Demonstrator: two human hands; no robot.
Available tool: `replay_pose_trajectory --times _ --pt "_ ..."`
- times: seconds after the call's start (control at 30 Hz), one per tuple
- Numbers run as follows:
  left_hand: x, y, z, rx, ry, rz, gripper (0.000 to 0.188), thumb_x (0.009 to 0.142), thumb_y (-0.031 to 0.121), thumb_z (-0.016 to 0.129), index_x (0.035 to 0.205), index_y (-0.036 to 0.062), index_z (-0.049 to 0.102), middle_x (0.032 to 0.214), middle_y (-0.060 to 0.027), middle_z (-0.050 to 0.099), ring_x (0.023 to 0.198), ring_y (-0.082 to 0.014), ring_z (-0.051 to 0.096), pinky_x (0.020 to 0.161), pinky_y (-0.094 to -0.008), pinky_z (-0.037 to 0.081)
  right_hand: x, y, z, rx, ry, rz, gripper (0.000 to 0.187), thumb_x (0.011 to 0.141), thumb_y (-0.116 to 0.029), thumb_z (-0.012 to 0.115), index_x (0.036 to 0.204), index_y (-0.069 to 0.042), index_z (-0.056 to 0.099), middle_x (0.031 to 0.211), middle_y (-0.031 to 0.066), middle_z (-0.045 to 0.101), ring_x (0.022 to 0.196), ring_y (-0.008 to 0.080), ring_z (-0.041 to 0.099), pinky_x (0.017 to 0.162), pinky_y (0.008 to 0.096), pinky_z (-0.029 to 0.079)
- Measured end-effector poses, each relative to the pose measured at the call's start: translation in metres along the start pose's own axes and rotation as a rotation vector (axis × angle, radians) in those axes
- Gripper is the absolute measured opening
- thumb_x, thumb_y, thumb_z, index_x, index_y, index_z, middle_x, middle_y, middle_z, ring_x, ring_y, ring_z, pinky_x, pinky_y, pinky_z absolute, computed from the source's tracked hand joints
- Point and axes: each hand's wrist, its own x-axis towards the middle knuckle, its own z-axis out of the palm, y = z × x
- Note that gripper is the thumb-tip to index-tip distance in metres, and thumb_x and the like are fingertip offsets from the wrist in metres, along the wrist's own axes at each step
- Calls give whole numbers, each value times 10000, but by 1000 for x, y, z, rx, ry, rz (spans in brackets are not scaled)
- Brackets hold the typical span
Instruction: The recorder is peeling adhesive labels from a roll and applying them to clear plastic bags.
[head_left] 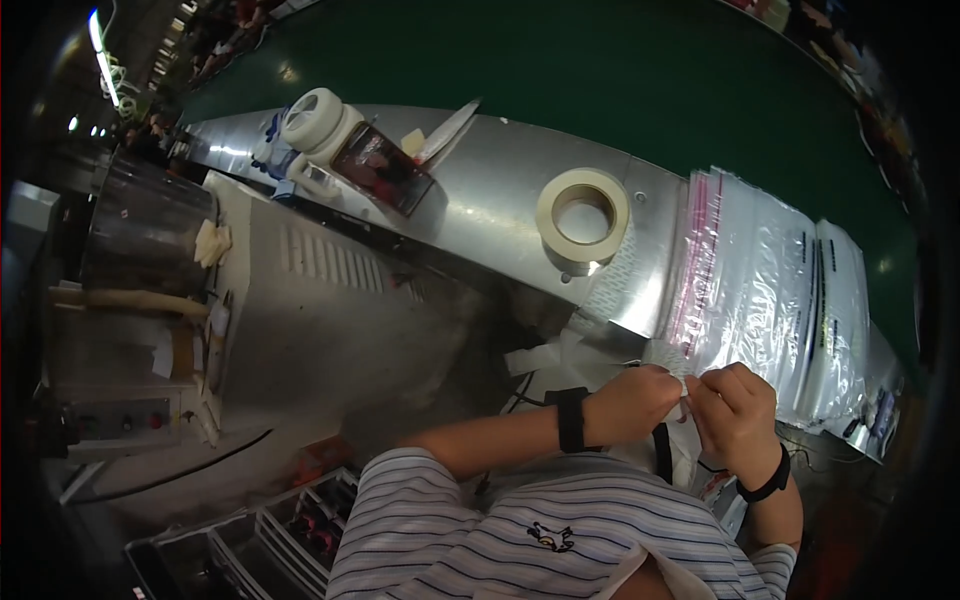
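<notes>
Close together in front of my chest, my left hand (641,402) and my right hand (735,412) are both closed in a pinch. Between their fingertips shows the end of a whitish strip (684,384); my fingers hide most of it. Just beyond my hands, a pale patterned strip (612,292) runs over the metal bench edge. A roll of cream tape (549,232) lies flat beside that strip. To the right is a stack of clear plastic bags (758,285) with pink-red top edges, its near end close to my right hand.
A metal bench (490,185) borders a green surface (600,75). On its left stand a white-lidded jar with dark red sides (380,168) and a white blade-like piece (450,132). A grey machine housing (330,300) fills the left, with a crate (235,555) below.
</notes>
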Motion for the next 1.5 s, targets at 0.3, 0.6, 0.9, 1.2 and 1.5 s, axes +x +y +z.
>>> replay_pose_trajectory --times 0.3,0.6,0.9,1.2,1.5 --pt "-7 1 -10 -65 -109 -149 72 789 59 507 732 15 500 726 -155 534 710 -349 524 623 -410 426 1 0 12 30 -29 -6 241 612 -58 671 834 -8 591 745 55 524 616 193 523 484 297 434" --pt "-11 7 -6 52 -66 -124 84 771 48 514 698 20 485 726 -163 530 724 -350 523 607 -417 419 0 -6 10 -2 -81 14 282 569 -93 689 821 -18 587 725 51 507 612 197 511 489 297 434" --pt "-10 -1 -7 -1114 -170 -581 296 803 59 609 1065 -5 488 948 -42 568 785 -122 556 652 -292 444 -3 -13 25 322 91 268 184 625 12 658 798 -29 610 715 98 543 608 265 567 514 330 467" --pt "23 15 -17 -1053 -64 -562 200 862 152 549 989 0 523 787 -28 579 635 -62 511 587 -219 424 -17 16 17 954 408 977 122 844 -16 511 725 4 531 667 3 470 530 57 448 494 189 345" --pt "92 2 -14 -875 244 -483 138 865 157 516 836 26 548 758 -5 526 673 -59 497 626 -218 436 -14 53 22 534 534 992 126 844 -120 560 873 2 552 811 55 535 709 135 510 574 246 397"
